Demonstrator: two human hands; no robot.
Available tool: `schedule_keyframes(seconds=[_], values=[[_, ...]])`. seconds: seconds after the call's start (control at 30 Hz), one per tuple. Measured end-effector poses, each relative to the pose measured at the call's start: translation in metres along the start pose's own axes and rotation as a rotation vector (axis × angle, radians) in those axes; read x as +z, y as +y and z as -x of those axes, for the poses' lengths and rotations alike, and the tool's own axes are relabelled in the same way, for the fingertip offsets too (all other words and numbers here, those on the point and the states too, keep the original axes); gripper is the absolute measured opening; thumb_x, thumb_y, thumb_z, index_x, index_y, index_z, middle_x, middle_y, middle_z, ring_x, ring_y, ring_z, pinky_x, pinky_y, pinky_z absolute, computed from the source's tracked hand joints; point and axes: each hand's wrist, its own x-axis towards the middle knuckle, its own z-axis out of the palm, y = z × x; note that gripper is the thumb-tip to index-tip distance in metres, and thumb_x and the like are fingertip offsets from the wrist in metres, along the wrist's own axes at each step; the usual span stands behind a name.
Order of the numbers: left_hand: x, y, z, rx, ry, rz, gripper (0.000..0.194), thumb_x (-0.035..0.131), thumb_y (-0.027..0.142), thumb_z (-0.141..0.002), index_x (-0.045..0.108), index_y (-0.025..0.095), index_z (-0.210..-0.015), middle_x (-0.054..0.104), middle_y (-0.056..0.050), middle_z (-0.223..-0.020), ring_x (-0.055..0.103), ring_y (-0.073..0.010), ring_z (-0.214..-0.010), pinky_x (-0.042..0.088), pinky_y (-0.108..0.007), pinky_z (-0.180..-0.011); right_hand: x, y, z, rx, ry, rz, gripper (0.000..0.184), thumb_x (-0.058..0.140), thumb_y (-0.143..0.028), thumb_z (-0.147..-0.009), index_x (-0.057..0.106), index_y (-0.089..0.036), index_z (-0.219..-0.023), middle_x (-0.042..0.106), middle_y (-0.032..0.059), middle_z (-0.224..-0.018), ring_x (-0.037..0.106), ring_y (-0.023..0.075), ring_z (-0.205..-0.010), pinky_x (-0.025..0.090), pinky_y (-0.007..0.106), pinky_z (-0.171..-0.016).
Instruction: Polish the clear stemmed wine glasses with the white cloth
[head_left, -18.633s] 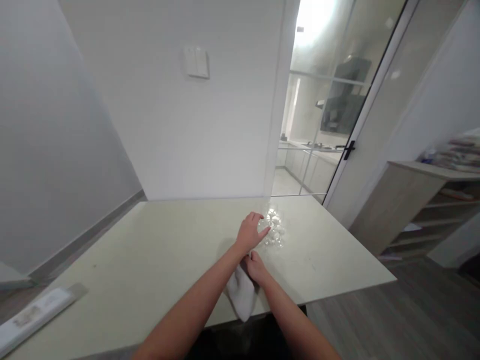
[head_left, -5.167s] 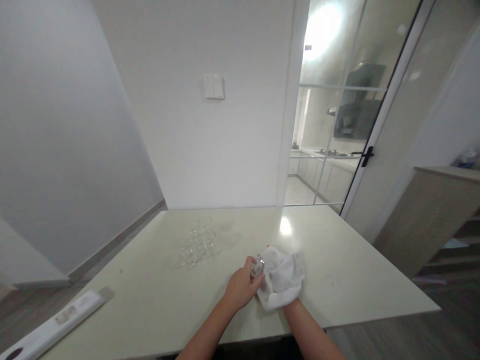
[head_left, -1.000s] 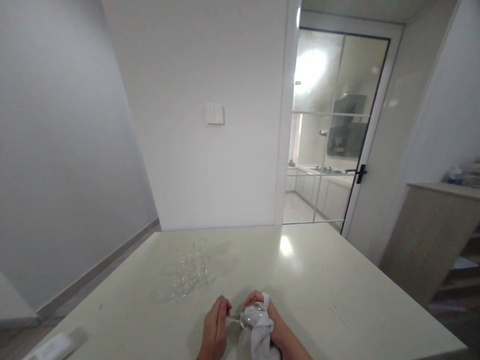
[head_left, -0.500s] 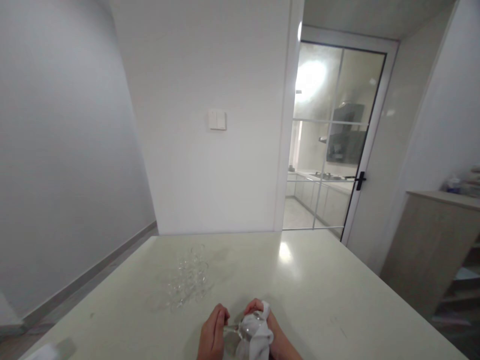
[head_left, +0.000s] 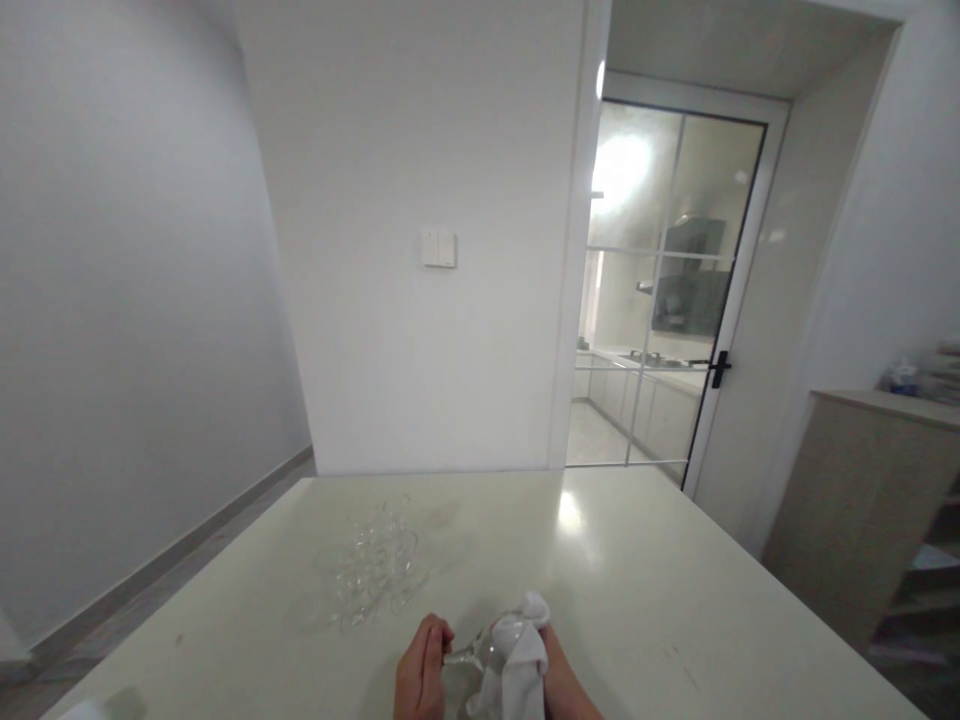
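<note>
Near the table's front edge, a clear stemmed glass (head_left: 469, 656), like a wine glass, lies tilted sideways between my hands. My left hand (head_left: 421, 668) is closed round its foot end at the left, fingers curled. At the other end, a white cloth (head_left: 523, 664) is wrapped over the glass's bowl. My right hand (head_left: 564, 682) is closed on the cloth from the right side, pressing it against the bowl. Most of the right fingers are hidden behind the cloth and glass. Farther back and left, several clear glasses (head_left: 375, 565) stand grouped on the table.
The pale glossy table (head_left: 637, 590) reaches to a white wall with a light switch (head_left: 438, 248). A glass-paned door (head_left: 660, 300) shows a kitchen behind it. At the right stands a wooden cabinet (head_left: 847, 480). A white item (head_left: 84, 710) sits at the lower left corner.
The cloth has shifted over the bowl and now covers the right fingers more. The glass has turned slightly in my hands. The camera view has tilted up a little.
</note>
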Motion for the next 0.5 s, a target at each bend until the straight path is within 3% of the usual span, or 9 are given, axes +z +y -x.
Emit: schedule_keyframes(seconds=[0.1, 0.2, 0.5], values=[[0.000, 0.002, 0.000, -0.006, 0.024, 0.006, 0.048, 0.038, 0.061, -0.087, 0.052, 0.019, -0.066, 0.050, 0.000, -0.062, 0.047, -0.0149, -0.059, 0.040, -0.024, -0.055, 0.002, -0.005, -0.001, 0.029, 0.079, -0.048, 0.040, 0.073, -0.053, -0.060, 0.063, -0.020, -0.080, 0.066, 0.0057, -0.085, 0.059, 0.0239, -0.083, 0.046, 0.039, -0.083], [-0.001, 0.002, -0.001, -0.040, 0.064, 0.026, 0.048, 0.038, 0.061, -0.086, 0.052, 0.020, -0.068, 0.050, 0.000, -0.063, 0.047, -0.0148, -0.059, 0.040, -0.024, -0.056, 0.005, -0.003, -0.006, 0.037, 0.151, -0.048, 0.041, 0.076, -0.046, -0.057, 0.065, -0.020, -0.088, 0.068, 0.0058, -0.086, 0.060, 0.0258, -0.085, 0.045, 0.042, -0.086], [-0.004, -0.007, -0.003, -0.044, 0.093, 0.049, 0.048, 0.037, 0.062, -0.086, 0.051, 0.020, -0.067, 0.048, 0.001, -0.062, 0.047, -0.0151, -0.060, 0.042, -0.025, -0.058, -0.003, 0.021, -0.016, 0.063, 0.177, -0.020, 0.044, 0.077, -0.037, -0.053, 0.067, -0.019, -0.092, 0.069, 0.0094, -0.097, 0.060, 0.0299, -0.099, 0.043, 0.043, -0.091]])
